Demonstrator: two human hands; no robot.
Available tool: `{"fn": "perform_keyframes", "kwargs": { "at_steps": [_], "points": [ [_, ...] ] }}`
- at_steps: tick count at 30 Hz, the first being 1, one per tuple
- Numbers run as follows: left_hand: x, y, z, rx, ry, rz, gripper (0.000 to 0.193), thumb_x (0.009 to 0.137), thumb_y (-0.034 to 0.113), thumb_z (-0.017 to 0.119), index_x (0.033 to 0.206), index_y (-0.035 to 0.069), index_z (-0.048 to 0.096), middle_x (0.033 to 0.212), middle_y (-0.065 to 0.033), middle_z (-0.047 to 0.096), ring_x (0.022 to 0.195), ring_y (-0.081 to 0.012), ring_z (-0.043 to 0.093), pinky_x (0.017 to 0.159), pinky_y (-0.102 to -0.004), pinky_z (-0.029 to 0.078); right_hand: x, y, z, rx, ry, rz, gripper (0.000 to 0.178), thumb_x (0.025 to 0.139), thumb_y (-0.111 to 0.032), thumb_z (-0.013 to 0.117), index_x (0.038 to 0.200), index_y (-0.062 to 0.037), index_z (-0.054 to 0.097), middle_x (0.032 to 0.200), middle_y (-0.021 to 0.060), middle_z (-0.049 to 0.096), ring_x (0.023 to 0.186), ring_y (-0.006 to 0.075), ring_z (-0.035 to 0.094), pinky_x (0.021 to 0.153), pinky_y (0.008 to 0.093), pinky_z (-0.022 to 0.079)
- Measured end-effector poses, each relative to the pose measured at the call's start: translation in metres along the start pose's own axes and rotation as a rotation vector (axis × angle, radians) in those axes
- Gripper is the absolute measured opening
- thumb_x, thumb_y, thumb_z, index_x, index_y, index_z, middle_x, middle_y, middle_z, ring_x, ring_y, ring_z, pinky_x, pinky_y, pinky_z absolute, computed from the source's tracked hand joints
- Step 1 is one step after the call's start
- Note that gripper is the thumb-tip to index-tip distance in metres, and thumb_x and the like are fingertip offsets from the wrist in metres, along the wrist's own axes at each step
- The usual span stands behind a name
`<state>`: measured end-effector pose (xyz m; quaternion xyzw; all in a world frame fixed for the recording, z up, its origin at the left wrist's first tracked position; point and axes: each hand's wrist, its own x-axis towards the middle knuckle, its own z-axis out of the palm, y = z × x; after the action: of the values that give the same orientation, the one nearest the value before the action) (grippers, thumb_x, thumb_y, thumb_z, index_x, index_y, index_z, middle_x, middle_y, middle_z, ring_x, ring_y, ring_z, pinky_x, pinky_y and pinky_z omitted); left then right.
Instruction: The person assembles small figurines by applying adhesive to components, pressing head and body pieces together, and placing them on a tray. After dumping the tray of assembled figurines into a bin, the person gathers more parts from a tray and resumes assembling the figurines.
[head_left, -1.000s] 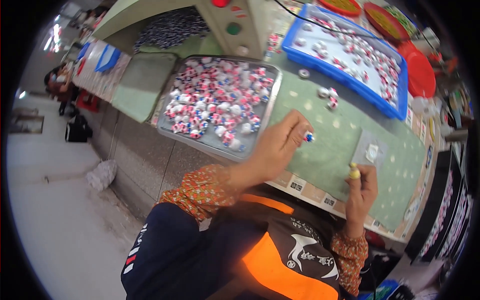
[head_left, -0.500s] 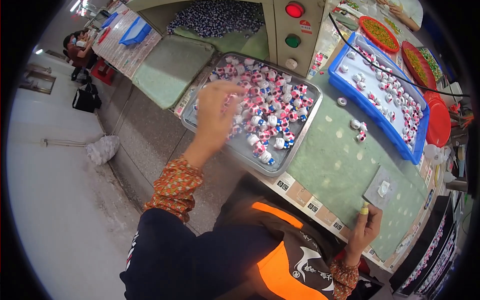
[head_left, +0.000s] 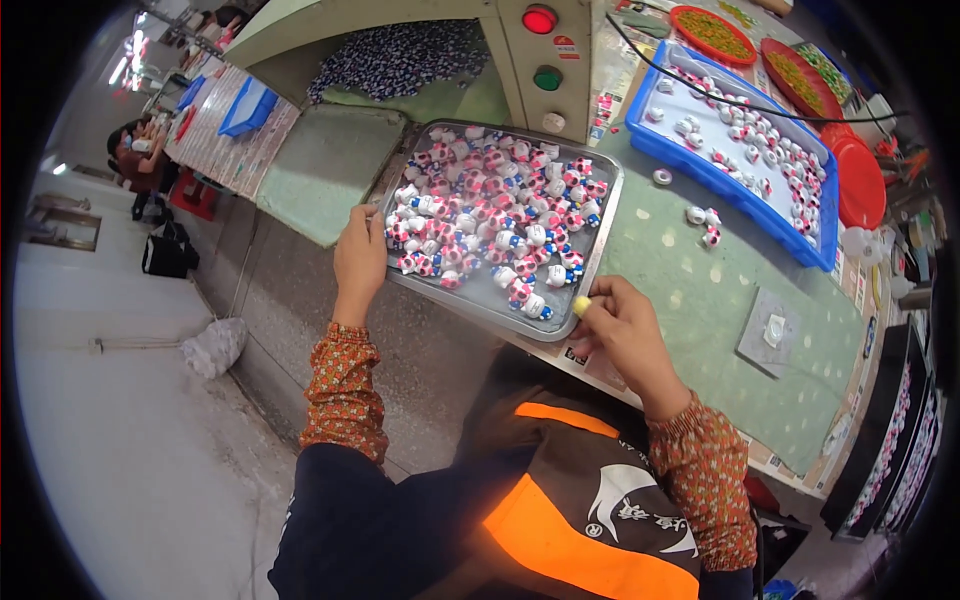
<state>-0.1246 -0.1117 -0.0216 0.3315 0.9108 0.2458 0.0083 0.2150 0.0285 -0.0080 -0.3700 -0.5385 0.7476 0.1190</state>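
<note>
A metal tray (head_left: pixel 470 298) full of small white, pink and blue figurines (head_left: pixel 485 215) lies between my hands. My left hand (head_left: pixel 360 255) is closed on the tray's left rim, thumb along the edge. At its near right corner my right hand (head_left: pixel 632 335) pinches the rim, its fingers partly hidden underneath. A yellow finger cover (head_left: pixel 581 306) sits on a digit of that hand, at the rim. The figurines are heaped loosely, tilted every way.
A beige machine (head_left: pixel 550 60) with red and green lights stands behind the tray; small dark pieces fill its opening. On the right, a blue bin (head_left: pixel 735 210) holds white and pink parts. A square plate (head_left: pixel 768 332) lies on the green mat (head_left: pixel 660 270).
My left hand has gone from above the figurines to the tray's left rim. My right hand has moved left from the mat's near edge to the tray's corner. The view has shifted.
</note>
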Motion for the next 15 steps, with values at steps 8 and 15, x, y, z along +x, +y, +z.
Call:
{"fn": "perform_keyframes", "kwargs": {
  "at_steps": [8, 15],
  "points": [
    [-0.006, -0.034, 0.013, -0.255, 0.136, 0.036, 0.025, 0.100, 0.023, 0.055, 0.111, 0.001, 0.062, 0.105, -0.0172, 0.068, 0.097, -0.0289, 0.065, 0.088, -0.0385, 0.048, -0.001, -0.005, 0.011, -0.052, 0.111, 0.005, 0.027, 0.086, -0.006, 0.073, 0.093, -0.0022, 0.047, 0.069, 0.0056, 0.062, 0.053, 0.0123, 0.062, 0.043, 0.0247, 0.049],
    [-0.042, -0.017, -0.015, -0.604, 0.026, 0.074, 0.020, 0.100, 0.011, 0.054, 0.112, -0.003, 0.062, 0.103, -0.0041, 0.063, 0.098, -0.0123, 0.056, 0.091, -0.0285, 0.045, -0.075, 0.008, -0.010, 0.013, 0.071, -0.006, 0.027, 0.087, -0.009, 0.075, 0.095, -0.0050, 0.050, 0.073, 0.0024, 0.062, 0.058, 0.0081, 0.059, 0.047, 0.0227, 0.046]
  ]
}}
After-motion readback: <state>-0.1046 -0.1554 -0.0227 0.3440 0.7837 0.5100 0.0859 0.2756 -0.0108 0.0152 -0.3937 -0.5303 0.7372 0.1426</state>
